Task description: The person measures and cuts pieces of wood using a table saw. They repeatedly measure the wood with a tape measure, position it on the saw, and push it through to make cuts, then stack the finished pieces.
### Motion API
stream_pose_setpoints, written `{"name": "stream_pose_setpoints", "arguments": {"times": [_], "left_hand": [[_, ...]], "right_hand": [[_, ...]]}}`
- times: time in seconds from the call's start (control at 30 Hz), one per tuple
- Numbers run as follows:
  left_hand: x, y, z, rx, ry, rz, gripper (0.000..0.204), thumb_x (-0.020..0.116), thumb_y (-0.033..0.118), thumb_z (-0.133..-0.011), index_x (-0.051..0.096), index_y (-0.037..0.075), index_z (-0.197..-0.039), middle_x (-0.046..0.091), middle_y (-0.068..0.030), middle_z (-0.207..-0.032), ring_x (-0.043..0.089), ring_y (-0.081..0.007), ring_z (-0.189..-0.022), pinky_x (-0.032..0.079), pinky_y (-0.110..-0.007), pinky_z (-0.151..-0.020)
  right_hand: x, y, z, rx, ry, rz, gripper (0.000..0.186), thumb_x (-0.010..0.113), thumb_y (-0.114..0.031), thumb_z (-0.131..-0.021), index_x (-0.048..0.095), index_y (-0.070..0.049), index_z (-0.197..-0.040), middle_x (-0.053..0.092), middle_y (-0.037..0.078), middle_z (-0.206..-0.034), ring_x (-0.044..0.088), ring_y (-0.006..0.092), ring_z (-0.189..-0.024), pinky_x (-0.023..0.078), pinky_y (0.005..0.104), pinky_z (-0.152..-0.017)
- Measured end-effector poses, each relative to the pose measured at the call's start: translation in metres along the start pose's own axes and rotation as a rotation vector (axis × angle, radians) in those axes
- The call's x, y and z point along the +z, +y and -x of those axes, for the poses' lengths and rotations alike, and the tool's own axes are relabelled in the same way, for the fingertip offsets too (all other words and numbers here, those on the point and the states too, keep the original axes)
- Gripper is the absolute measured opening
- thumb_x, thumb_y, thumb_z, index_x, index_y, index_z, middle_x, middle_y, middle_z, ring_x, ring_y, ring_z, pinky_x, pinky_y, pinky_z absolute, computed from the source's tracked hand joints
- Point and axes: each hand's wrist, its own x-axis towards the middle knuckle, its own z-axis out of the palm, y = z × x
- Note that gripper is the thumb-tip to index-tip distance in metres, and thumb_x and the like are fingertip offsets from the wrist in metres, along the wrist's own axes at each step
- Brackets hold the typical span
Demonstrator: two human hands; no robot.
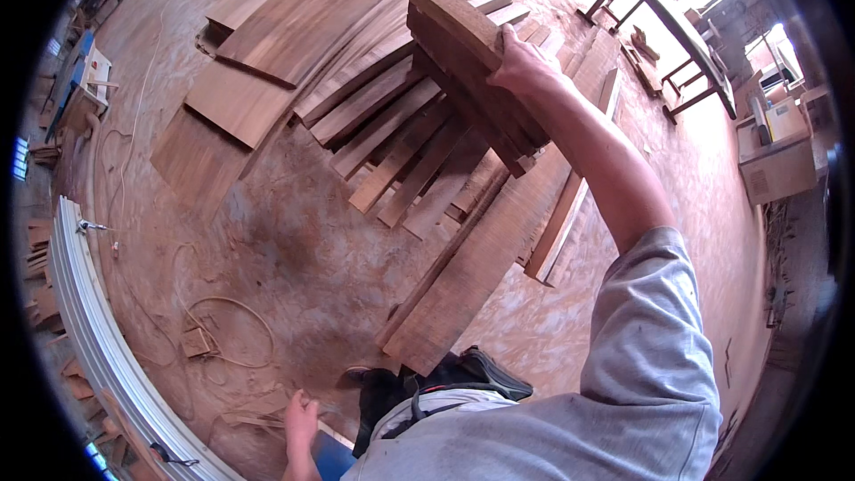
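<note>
My right hand [532,65] grips the edge of a thick brown wooden board [454,22], with the thumb and fingers closed round it. The board is tilted above a row of narrow wooden strips [392,129], hiding part of them. Low in the picture, my left hand [301,417] hangs by my side with its fingers curled and nothing visible in them. A flat blue thing [334,459] shows just beside it. Below the raised board, a long wide plank [481,276] runs toward my feet.
Wide wooden panels [258,93] lie stacked at the far left. A hose [267,338] loops over the dusty floor. A pale metal rail [98,303] curves along the left side. A dark-legged table [672,22] and a box-shaped cabinet [779,156] stand at the right.
</note>
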Motion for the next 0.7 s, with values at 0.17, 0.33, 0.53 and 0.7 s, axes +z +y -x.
{"name": "stream_pose_setpoints", "arguments": {"times": [0.17,0.33,0.53,0.7], "left_hand": [[0.001,0.0,0.001,-0.018,-0.01,0.009,0.055,0.064,0.016,-0.085,0.051,-0.005,-0.134,0.069,-0.0209,-0.105,0.067,-0.0284,-0.099,0.051,-0.038,-0.089],[0.003,0.001,0.007,0.067,0.048,-0.102,0.055,0.064,0.016,-0.085,0.051,-0.005,-0.134,0.069,-0.0207,-0.105,0.067,-0.0302,-0.099,0.051,-0.038,-0.089],[0.009,-0.007,0.021,0.025,0.049,-0.074,0.056,0.064,0.021,-0.086,0.052,-0.005,-0.133,0.069,-0.0215,-0.106,0.066,-0.0314,-0.103,0.05,-0.039,-0.091],[0.018,-0.022,0.043,-0.032,0.038,0.015,0.058,0.064,0.026,-0.086,0.051,-0.004,-0.134,0.067,-0.0219,-0.113,0.064,-0.0353,-0.108,0.048,-0.041,-0.096]], "right_hand": [[0.001,0.0,-0.004,-0.007,-0.012,0.001,0.092,0.078,-0.038,-0.071,0.031,-0.006,-0.143,0.065,0.022,-0.117,0.062,0.037,-0.112,0.049,0.045,-0.092],[0.0,0.0,0.001,-0.01,-0.018,0.019,0.085,0.078,-0.039,-0.072,0.035,-0.005,-0.137,0.065,0.021,-0.117,0.062,0.0366,-0.112,0.049,0.0453,-0.092],[0.003,-0.002,0.001,-0.041,0.048,0.007,0.074,0.075,-0.036,-0.073,0.042,-0.003,-0.13,0.065,0.023,-0.116,0.061,0.0372,-0.114,0.048,0.045,-0.094],[0.015,0.014,-0.011,-0.138,0.049,-0.076,0.065,0.074,-0.031,-0.072,0.047,0.002,-0.122,0.066,0.026,-0.108,0.063,0.0397,-0.106,0.05,0.0459,-0.089]]}}
